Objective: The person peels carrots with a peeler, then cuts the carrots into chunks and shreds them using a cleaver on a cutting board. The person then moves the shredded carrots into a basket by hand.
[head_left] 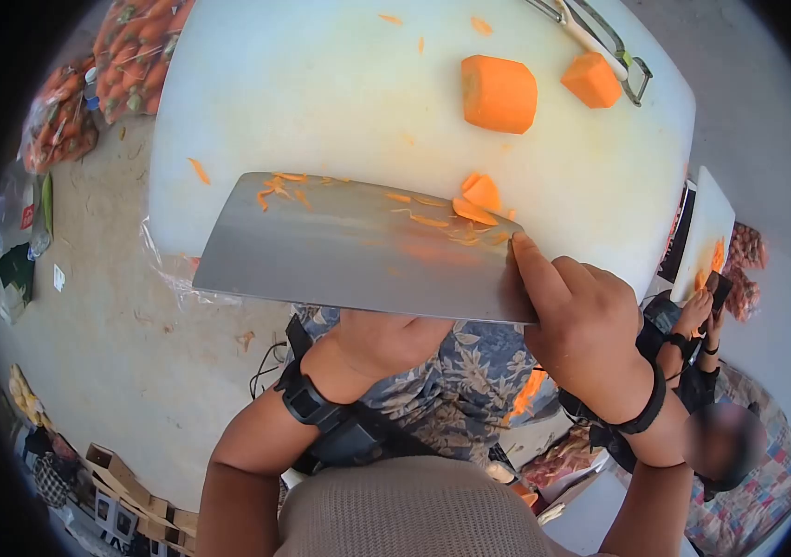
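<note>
Carrot slicing seems in hand; the right hand (pixel 590 325) grips the cleaver (pixel 358 251), carrot slices (pixel 482 192) at its edge; the left hand (pixel 391 342), part-hidden behind, cannot be read; further cutting would call for steadying the carrot chunk (pixel 499 94) on the white board (pixel 321 111)

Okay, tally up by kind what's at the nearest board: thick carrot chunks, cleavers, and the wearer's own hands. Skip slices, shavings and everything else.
Carrot chunks: 2
Cleaver: 1
Hands, left and right: 2
Total: 5
</note>
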Motion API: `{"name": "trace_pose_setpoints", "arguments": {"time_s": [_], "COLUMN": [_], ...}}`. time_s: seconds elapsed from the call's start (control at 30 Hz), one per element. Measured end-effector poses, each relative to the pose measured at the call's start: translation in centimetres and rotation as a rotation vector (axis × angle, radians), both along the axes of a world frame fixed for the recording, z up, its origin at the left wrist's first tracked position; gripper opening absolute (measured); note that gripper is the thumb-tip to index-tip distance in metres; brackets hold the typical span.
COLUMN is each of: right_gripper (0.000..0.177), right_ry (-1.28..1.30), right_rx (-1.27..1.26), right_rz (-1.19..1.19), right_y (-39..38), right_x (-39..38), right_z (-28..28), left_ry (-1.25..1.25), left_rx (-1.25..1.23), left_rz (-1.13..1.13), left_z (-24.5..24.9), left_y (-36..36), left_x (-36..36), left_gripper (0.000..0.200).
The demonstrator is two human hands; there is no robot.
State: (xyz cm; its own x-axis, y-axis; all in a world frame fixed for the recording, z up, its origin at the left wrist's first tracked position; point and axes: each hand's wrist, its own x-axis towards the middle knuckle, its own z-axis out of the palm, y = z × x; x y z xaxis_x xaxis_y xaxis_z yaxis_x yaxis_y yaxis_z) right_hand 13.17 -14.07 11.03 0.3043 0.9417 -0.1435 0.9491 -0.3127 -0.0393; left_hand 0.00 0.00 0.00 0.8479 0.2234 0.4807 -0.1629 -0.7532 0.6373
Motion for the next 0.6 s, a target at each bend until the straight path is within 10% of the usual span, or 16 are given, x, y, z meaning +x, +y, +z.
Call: {"name": "trace_pose_setpoints", "arguments": {"time_s": [0.2,0.27,0.4,0.6], "right_gripper": [0.054,0.059,0.065,0.065], "right_ry": [0.024,0.043,0.054,0.054], "right_rx": [-0.013,-0.023,-0.023,-0.087], "right_rz": [-0.032,-0.073,-0.105,-0.103], "right_y": [-1.0,-1.8,-2.9,-3.0], "right_x": [-0.6,-0.9,-1.0,-0.9], "right_z": [2.4,3.1,3.5,4.0], "left_ry": [0.039,0.239,0.114,0.335], "left_rx": [0.13,-0.75,-0.428,-0.816], "left_rz": [-0.035,-0.172,-0.155,-0.226], "left_z": [-1.3,-1.7,-1.9,-3.1], "left_y": [-1.3,-1.9,-1.5,-2.6], "left_x": [-1.1,-1.4,-1.5,-2.3], "left_gripper": [0.031,0.026,0.026,0.024]}}
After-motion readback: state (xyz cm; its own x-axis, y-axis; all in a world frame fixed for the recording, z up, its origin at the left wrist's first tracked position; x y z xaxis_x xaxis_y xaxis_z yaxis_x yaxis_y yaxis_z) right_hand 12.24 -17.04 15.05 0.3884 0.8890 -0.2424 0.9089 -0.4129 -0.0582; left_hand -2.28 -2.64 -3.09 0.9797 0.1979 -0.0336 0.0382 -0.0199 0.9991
